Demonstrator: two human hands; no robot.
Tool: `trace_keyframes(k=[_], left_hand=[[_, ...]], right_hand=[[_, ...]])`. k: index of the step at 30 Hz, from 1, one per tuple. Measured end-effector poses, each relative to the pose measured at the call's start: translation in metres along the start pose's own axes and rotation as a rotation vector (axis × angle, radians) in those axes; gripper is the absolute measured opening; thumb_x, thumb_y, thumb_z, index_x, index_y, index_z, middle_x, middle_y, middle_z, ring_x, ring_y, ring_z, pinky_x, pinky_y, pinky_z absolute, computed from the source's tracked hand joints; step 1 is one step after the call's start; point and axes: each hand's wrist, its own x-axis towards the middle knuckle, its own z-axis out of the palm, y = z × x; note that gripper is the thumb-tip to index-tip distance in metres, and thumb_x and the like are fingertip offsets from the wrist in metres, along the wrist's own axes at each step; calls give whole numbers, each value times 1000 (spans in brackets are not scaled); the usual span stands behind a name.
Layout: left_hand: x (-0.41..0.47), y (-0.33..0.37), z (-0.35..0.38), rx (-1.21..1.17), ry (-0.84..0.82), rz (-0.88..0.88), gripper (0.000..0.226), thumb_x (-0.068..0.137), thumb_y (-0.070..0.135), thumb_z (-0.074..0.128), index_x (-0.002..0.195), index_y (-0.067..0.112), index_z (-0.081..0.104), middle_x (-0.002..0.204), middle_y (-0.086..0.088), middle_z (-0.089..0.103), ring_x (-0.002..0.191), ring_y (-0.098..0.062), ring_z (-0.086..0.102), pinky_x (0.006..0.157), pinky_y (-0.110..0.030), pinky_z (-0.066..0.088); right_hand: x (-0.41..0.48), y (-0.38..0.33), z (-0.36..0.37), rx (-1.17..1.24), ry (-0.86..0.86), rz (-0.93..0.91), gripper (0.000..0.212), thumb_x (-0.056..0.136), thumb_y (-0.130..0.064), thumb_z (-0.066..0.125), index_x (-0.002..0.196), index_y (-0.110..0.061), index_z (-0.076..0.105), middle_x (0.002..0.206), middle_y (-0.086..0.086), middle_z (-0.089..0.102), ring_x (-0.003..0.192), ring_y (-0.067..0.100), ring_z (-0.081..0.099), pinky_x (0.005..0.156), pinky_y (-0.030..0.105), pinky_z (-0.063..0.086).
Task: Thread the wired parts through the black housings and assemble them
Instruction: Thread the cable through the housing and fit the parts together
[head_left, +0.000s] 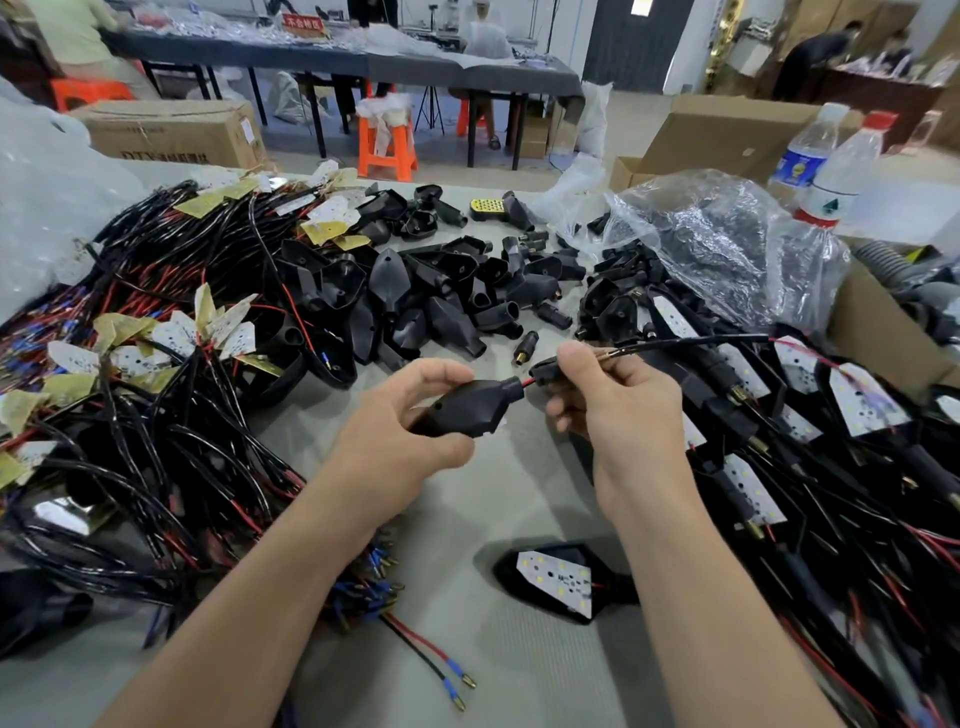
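My left hand (410, 421) grips a black housing (470, 408) above the middle of the table, its narrow neck pointing right. A red wire (527, 383) comes out of that neck and runs into a small black sleeve (545, 373). My right hand (618, 402) pinches that sleeve together with a black cable (691, 343) that leads off to the right. A heap of loose black housings (426, 291) lies behind my hands. Wired LED boards (171, 338) are piled on the left.
Assembled units with white LED boards (862, 400) are stacked at the right, and one lies near the front (558, 579). A clear plastic bag (727, 244) of parts, two water bottles (831, 166) and a cardboard box (878, 332) stand at the back right. Loose wire ends (447, 670) lie near the front edge.
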Motion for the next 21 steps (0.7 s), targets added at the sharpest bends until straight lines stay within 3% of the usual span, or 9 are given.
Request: trace_keyframes(k=[2, 5, 9, 14, 16, 18, 21], left_hand=[[2, -1, 4, -13, 27, 51, 40, 73, 17, 76, 107, 39, 75, 104, 11, 77, 87, -13, 73, 77, -28, 60], [2, 4, 8, -180, 71, -8, 12, 92, 19, 74, 97, 28, 81, 92, -11, 77, 64, -22, 73, 58, -26, 59], [3, 6, 9, -257, 128, -156, 40, 105, 32, 56, 85, 2, 73, 69, -23, 72, 43, -21, 61, 41, -26, 50], [3, 3, 3, -208, 102, -232, 55, 107, 46, 47, 72, 16, 77, 63, -21, 68, 38, -20, 51, 38, -22, 40], [4, 1, 3, -194, 111, -217, 55, 106, 47, 48, 68, 23, 79, 60, -18, 67, 37, -18, 50, 38, -22, 39], [4, -1, 3, -147, 163, -155, 56, 105, 48, 50, 67, 18, 77, 58, -16, 67, 38, -18, 49, 38, -23, 38], [3, -4, 2, -33, 245, -25, 61, 98, 54, 52, 63, 7, 71, 55, -15, 66, 39, -19, 49, 39, -26, 38]], right_hand=[[0, 0, 1, -5, 15, 4, 25, 93, -19, 75, 74, -8, 63, 58, 10, 66, 42, 14, 52, 39, 23, 39], [0, 0, 1, 14, -15, 33, 26, 92, -21, 74, 74, -9, 61, 58, 6, 64, 42, 13, 51, 38, 22, 36], [-1, -2, 1, 86, -168, 123, 17, 94, -15, 71, 84, -5, 62, 70, 13, 65, 50, 16, 56, 44, 23, 41], [-1, -3, -3, 152, -303, 209, 8, 94, -9, 68, 87, -11, 65, 72, 8, 67, 60, 17, 66, 52, 22, 51], [0, -3, -5, 179, -340, 218, 6, 86, -8, 71, 89, -10, 67, 78, 10, 68, 63, 19, 68, 57, 22, 55], [1, -3, -8, 198, -391, 219, 14, 78, -7, 72, 91, -10, 70, 83, 12, 71, 67, 19, 70, 61, 23, 57], [1, -2, -9, 190, -426, 217, 16, 83, 1, 67, 94, -10, 71, 86, 13, 73, 69, 20, 70, 63, 24, 58]])
